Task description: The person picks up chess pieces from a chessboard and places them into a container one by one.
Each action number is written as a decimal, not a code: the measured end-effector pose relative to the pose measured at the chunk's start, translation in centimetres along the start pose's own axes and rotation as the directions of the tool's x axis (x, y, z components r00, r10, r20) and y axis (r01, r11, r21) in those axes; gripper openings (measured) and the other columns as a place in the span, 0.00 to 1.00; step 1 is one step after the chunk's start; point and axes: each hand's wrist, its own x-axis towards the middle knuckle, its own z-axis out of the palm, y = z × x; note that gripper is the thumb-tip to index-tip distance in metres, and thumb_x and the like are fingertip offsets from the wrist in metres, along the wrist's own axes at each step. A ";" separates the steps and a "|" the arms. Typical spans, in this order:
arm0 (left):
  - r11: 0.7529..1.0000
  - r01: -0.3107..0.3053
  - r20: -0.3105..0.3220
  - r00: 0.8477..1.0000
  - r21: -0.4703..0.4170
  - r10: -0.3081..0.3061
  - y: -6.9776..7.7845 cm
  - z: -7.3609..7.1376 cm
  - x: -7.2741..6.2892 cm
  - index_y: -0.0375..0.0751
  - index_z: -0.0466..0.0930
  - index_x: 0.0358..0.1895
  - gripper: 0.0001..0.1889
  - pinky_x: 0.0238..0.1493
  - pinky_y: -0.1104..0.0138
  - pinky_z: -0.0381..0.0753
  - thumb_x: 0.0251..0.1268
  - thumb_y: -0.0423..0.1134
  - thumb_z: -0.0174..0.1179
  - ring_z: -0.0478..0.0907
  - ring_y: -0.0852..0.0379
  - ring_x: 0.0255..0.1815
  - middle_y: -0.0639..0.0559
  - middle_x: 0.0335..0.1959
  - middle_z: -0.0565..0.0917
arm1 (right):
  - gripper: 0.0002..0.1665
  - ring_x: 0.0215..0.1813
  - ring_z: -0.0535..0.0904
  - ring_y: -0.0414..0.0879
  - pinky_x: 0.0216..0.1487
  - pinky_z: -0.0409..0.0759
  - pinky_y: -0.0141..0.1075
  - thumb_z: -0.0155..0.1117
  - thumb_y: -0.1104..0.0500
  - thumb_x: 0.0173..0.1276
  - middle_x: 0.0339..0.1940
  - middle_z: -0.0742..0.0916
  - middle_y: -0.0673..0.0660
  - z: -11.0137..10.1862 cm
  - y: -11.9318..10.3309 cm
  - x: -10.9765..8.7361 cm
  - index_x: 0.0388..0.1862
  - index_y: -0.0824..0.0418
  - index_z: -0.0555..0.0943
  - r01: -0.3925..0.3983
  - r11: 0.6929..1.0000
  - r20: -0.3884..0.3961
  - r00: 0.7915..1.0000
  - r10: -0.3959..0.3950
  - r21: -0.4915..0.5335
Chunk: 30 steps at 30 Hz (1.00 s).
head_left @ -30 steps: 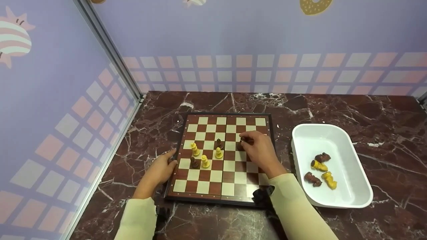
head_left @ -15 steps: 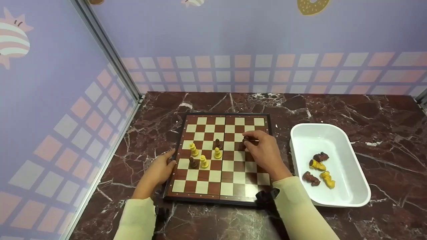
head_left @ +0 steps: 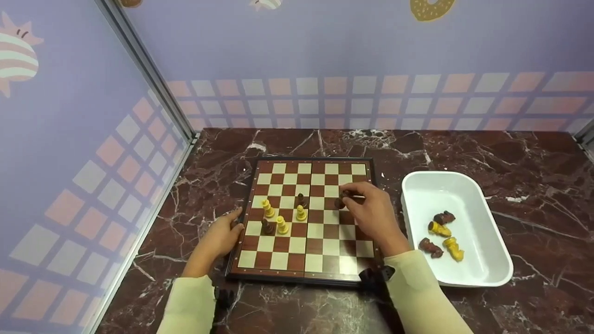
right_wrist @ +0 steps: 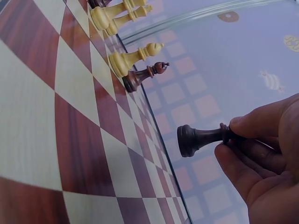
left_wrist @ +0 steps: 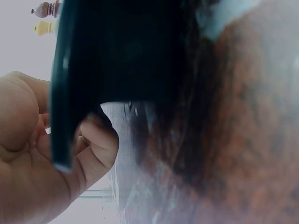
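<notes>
Right hand: a dark chess piece is pinched near its top between thumb and fingers, base clear of the squares. It is held upright or nearly so, over the right half of the chessboard. Left hand: placed at the left edge of the chessboard, fingertips touching (whether that edge is grasped cannot be told, part of the hand being hidden in its wrist view). Three yellow pieces and two dark pieces are stood close together on the left half. Just beside, to the right, a white tray is set on the marble tabletop; two yellow figures and two brown figures are laid inside.
</notes>
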 end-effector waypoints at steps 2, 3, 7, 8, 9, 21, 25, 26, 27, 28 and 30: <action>1.000 -0.006 -0.002 1.000 -0.001 0.006 -0.1 0.0 0.0 0.36 0.59 0.74 0.27 0.37 0.60 0.74 0.75 0.35 0.48 0.70 0.58 0.21 0.45 0.29 0.77 | 0.14 0.48 0.84 0.48 0.51 0.82 0.41 0.68 0.65 0.61 0.44 0.88 0.55 -0.2 0.0 -0.1 0.46 0.58 0.86 0.012 1.000 -0.006 1.000 -0.012 0.007; 1.000 -0.007 -0.001 1.000 -0.003 0.007 -0.1 0.0 0.0 0.36 0.59 0.74 0.27 0.35 0.60 0.74 0.75 0.35 0.49 0.70 0.59 0.20 0.46 0.27 0.77 | 0.14 0.48 0.84 0.48 0.50 0.82 0.41 0.68 0.65 0.61 0.43 0.88 0.55 -0.3 0.0 -0.1 0.46 0.59 0.86 0.017 1.000 -0.009 1.000 -0.017 0.011; 1.000 -0.010 0.001 1.000 -0.001 0.010 0.0 -0.1 0.0 0.34 0.59 0.73 0.27 0.30 0.63 0.73 0.74 0.35 0.49 0.69 0.59 0.19 0.49 0.23 0.74 | 0.14 0.47 0.85 0.49 0.49 0.83 0.40 0.67 0.66 0.62 0.43 0.87 0.56 -0.6 0.0 -0.4 0.47 0.60 0.86 0.033 0.999 -0.016 0.999 -0.033 0.023; 1.000 -0.005 0.002 1.000 -0.003 0.005 0.1 -0.1 0.0 0.35 0.60 0.73 0.27 0.30 0.64 0.72 0.74 0.35 0.49 0.69 0.59 0.19 0.49 0.23 0.74 | 0.14 0.48 0.85 0.49 0.49 0.83 0.40 0.67 0.66 0.62 0.44 0.87 0.56 -0.7 0.0 -0.5 0.47 0.61 0.86 0.036 0.999 -0.018 0.999 -0.036 0.026; 1.000 -0.004 0.003 1.000 -0.002 0.004 0.1 -0.1 0.0 0.35 0.59 0.73 0.27 0.30 0.64 0.72 0.74 0.35 0.49 0.69 0.59 0.19 0.49 0.24 0.74 | 0.14 0.48 0.85 0.49 0.49 0.83 0.40 0.67 0.66 0.62 0.44 0.87 0.56 -0.8 0.0 -0.6 0.47 0.61 0.85 0.038 0.999 -0.020 0.999 -0.037 0.030; 1.000 0.000 0.006 1.000 0.030 -0.001 0.0 0.0 -0.1 0.37 0.59 0.74 0.27 0.43 0.56 0.74 0.75 0.35 0.48 0.70 0.58 0.22 0.41 0.38 0.78 | 0.13 0.45 0.86 0.49 0.46 0.84 0.38 0.68 0.67 0.61 0.43 0.87 0.57 -2.2 -0.3 -1.3 0.45 0.61 0.86 0.094 0.995 -0.065 0.993 -0.096 -0.025; 0.999 -0.018 -0.001 1.000 0.033 0.018 -0.1 0.0 -0.1 0.35 0.60 0.73 0.27 0.47 0.54 0.73 0.74 0.35 0.48 0.72 0.56 0.26 0.35 0.46 0.79 | 0.13 0.44 0.85 0.49 0.46 0.84 0.37 0.69 0.68 0.60 0.43 0.87 0.58 -2.8 -0.4 -1.5 0.45 0.62 0.86 0.097 0.995 -0.078 0.992 -0.099 -0.027; 0.999 -0.020 -0.005 1.000 0.030 0.020 -0.1 0.0 -0.1 0.35 0.60 0.73 0.27 0.47 0.54 0.73 0.74 0.35 0.48 0.73 0.55 0.26 0.36 0.45 0.79 | 0.13 0.44 0.85 0.49 0.46 0.83 0.38 0.69 0.68 0.59 0.43 0.87 0.58 -3.0 -0.4 -1.6 0.44 0.62 0.86 0.097 0.995 -0.083 0.992 -0.099 -0.036; 0.999 -0.022 -0.006 1.000 0.027 0.022 -0.1 0.0 0.0 0.34 0.60 0.73 0.27 0.46 0.54 0.74 0.74 0.35 0.48 0.73 0.55 0.25 0.36 0.44 0.79 | 0.13 0.44 0.85 0.49 0.46 0.83 0.38 0.69 0.68 0.59 0.44 0.87 0.58 -3.1 -0.4 -1.7 0.44 0.62 0.86 0.098 0.994 -0.086 0.991 -0.102 -0.043; 0.999 -0.025 -0.007 1.000 0.027 0.025 -0.1 0.0 0.0 0.34 0.60 0.73 0.27 0.46 0.54 0.74 0.74 0.34 0.48 0.74 0.54 0.28 0.34 0.46 0.79 | 0.13 0.44 0.85 0.49 0.46 0.83 0.38 0.69 0.68 0.59 0.44 0.87 0.58 -3.3 -0.4 -1.8 0.45 0.63 0.86 0.100 0.994 -0.088 0.991 -0.104 -0.048; 0.999 -0.029 -0.010 1.000 0.025 0.029 -0.1 0.0 0.0 0.33 0.59 0.73 0.27 0.50 0.53 0.74 0.74 0.34 0.48 0.78 0.51 0.34 0.32 0.52 0.78 | 0.13 0.44 0.85 0.49 0.47 0.83 0.39 0.69 0.68 0.59 0.44 0.87 0.57 -3.7 -0.4 -1.9 0.44 0.62 0.86 0.106 0.992 -0.096 0.989 -0.112 -0.064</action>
